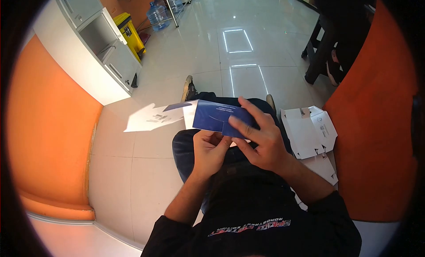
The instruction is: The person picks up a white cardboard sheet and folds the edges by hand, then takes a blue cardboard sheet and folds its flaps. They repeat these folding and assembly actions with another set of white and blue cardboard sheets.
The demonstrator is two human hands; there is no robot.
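A partly folded cardboard box (212, 116), with blue printed panels and white flaps, is held above my lap. Its white flap (155, 119) sticks out to the left with small grey print on it. My left hand (210, 151) pinches the near lower edge of the blue panel, its fingers partly hidden underneath. Over the right end of the same panel lies my right hand (264, 140), slightly blurred, with fingers on top and the thumb at the near edge close to my left thumb.
Flattened white cartons (305, 128) lie on the floor at my right, beside an orange panel (376, 137). A grey cabinet (119, 64), a yellow bin (128, 33) and water bottles (158, 16) stand ahead left. A dark stool (315, 58) and a person's dark clothing are ahead right.
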